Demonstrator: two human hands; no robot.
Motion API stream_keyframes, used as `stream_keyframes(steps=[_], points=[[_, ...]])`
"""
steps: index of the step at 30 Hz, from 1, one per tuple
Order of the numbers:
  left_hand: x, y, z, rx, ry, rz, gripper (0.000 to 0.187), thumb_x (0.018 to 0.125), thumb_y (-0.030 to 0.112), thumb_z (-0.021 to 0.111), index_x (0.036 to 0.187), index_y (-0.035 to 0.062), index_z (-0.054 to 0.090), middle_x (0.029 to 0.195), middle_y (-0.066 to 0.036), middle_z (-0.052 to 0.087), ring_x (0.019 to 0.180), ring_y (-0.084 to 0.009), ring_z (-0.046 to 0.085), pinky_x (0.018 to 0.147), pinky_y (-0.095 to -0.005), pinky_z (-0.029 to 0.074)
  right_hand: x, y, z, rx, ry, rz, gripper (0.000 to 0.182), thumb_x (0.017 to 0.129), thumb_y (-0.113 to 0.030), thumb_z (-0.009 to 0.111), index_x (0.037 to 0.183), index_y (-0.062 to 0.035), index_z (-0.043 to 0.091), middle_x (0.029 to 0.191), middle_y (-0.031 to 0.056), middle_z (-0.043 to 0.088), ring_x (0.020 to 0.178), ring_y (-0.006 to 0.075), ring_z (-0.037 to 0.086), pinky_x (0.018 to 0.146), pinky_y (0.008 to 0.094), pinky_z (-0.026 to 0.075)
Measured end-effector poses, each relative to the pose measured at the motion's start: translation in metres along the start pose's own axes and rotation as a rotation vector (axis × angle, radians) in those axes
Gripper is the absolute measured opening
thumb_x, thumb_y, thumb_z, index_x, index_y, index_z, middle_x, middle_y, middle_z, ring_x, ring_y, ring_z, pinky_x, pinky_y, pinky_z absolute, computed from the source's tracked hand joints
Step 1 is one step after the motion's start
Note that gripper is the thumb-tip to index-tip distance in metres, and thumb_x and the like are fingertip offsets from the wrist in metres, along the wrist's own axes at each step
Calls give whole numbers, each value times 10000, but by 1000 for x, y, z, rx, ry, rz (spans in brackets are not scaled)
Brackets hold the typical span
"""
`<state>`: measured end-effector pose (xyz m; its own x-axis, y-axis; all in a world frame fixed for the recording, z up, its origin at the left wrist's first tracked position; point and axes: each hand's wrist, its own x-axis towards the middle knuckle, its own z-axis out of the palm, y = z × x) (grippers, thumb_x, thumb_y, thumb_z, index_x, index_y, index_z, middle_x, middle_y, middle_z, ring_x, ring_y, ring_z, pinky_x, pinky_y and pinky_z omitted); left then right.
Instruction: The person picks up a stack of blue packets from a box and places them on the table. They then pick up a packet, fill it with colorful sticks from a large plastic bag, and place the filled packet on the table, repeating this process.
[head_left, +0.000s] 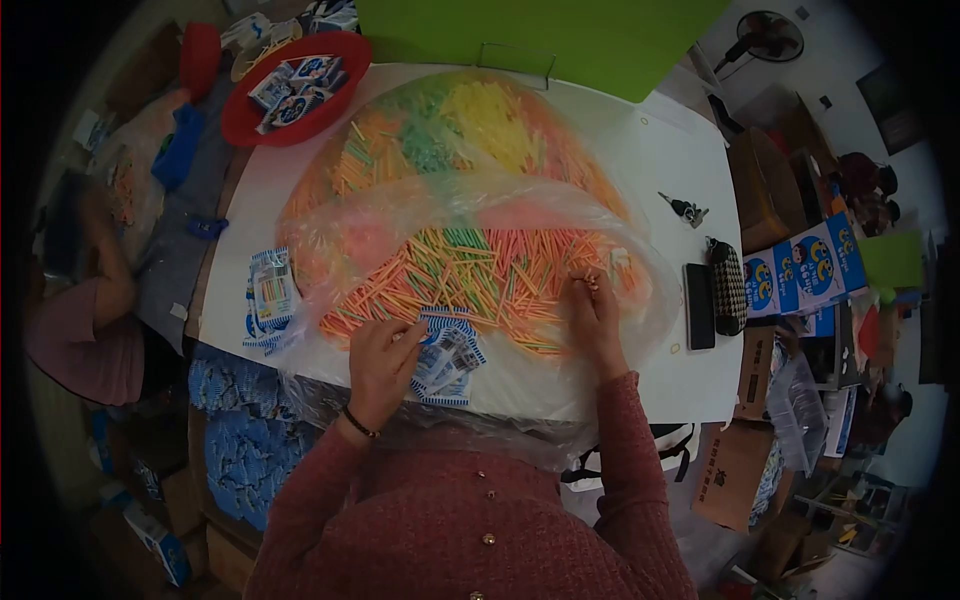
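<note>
A large clear plastic bag [330, 215] lies open on the white table, full of thin sticks [450, 262] in orange, pink, green and yellow. My left hand [382, 362] is closed at the front edge of the bag, its fingertips pinching a blue-and-white packet. Beside those fingers lie several small blue-and-white packets [447, 360], partly transparent and overlapping. My right hand [597, 318] is over the right side of the sticks, fingers closed, with small stick ends showing at the fingertips. How many sticks it holds is hidden.
Filled packets [270, 290] lie at the table's left edge. A red basin [345, 110] of packets stands at the back left. Keys [684, 208], a phone [699, 306] and a checkered pouch [726, 285] lie right. Another person [90, 320] sits left; boxes [805, 265] stand right.
</note>
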<state>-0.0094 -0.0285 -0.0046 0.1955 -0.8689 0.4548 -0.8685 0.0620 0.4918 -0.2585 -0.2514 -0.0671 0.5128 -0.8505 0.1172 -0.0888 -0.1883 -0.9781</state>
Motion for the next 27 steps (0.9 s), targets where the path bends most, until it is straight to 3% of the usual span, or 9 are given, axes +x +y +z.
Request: stream_keyframes(steps=[2, 4, 5, 7, 9, 11, 16, 21, 27], points=[[-1, 0, 3, 85, 58, 28, 166, 884, 34, 619, 1040, 20, 673, 976, -94, 640, 799, -174, 611, 665, -297, 444, 8, -6, -4, 121, 135, 56, 180, 1011, -91, 466, 1179, -44, 508, 953, -7, 560, 854, 80, 529, 784, 222, 451], [-15, -8, 16, -599, 115, -548, 184, 929, 54, 592, 1103, 41, 648, 1043, -60, 654, 895, -125, 617, 726, -285, 472, 17, -8, -7, 244, 265, 114, 170, 1017, -98, 459, 1171, -48, 511, 964, 3, 568, 864, 94, 546, 800, 238, 469], [-8, -5, 12, -594, 120, -548, 184, 929, 54, 592, 1103, 41, 648, 1043, -60, 654, 895, -125, 617, 726, -285, 472, 23, -3, -13, 584, 323, 182, 161, 1017, -89, 458, 1163, -51, 512, 980, 23, 571, 887, 119, 556, 833, 266, 478], [17, 6, 3, -1395, 171, -800, 220, 970, 59, 540, 1179, 19, 595, 1199, -51, 636, 1043, -162, 628, 886, -319, 518, 29, -2, -18, 938, 358, 252, 154, 1016, -81, 456, 1156, -54, 514, 997, 43, 574, 910, 145, 567, 866, 294, 487], [17, 0, 8, -1459, 122, -849, 234, 977, 67, 533, 1203, 31, 582, 1203, -55, 638, 1054, -168, 630, 894, -325, 521, 25, -12, -10, 1076, 384, 444, 127, 1027, -91, 438, 1124, -60, 515, 992, 56, 569, 928, 175, 579, 885, 330, 503], [21, 0, 11, -1646, 45, -844, 243, 992, 105, 533, 1222, 48, 584, 1185, -58, 652, 1050, -168, 638, 901, -333, 522, 20, -22, 9, 1053, 302, 366, 127, 1031, -103, 436, 1122, -62, 514, 990, 57, 573, 934, 178, 583, 889, 335, 500], [23, 8, 15, -1609, 51, -922, 198, 988, 152, 571, 1113, 24, 654, 1035, -36, 700, 887, -93, 646, 752, -275, 519, -2, -96, 61, 951, 125, 221, 128, 1037, -143, 438, 1106, -67, 514, 983, 68, 586, 947, 201, 601, 915, 362, 493], [10, -7, 19, -1023, -235, -568, 143, 963, 108, 589, 1008, 5, 676, 915, 6, 684, 813, -48, 616, 725, -227, 508, -11, -132, 74, 917, -165, 72, 143, 1033, -186, 458, 1100, -67, 503, 975, 90, 604, 961, 218, 618, 916, 377, 492], [27, 20, 5, -1341, -115, -803, 141, 966, 84, 576, 1024, -6, 666, 904, 17, 675, 837, -45, 610, 742, -224, 505, -23, -139, 89, 894, -290, 212, 127, 1030, -178, 450, 1088, -78, 502, 964, 67, 575, 955, 200, 594, 909, 370, 481]])
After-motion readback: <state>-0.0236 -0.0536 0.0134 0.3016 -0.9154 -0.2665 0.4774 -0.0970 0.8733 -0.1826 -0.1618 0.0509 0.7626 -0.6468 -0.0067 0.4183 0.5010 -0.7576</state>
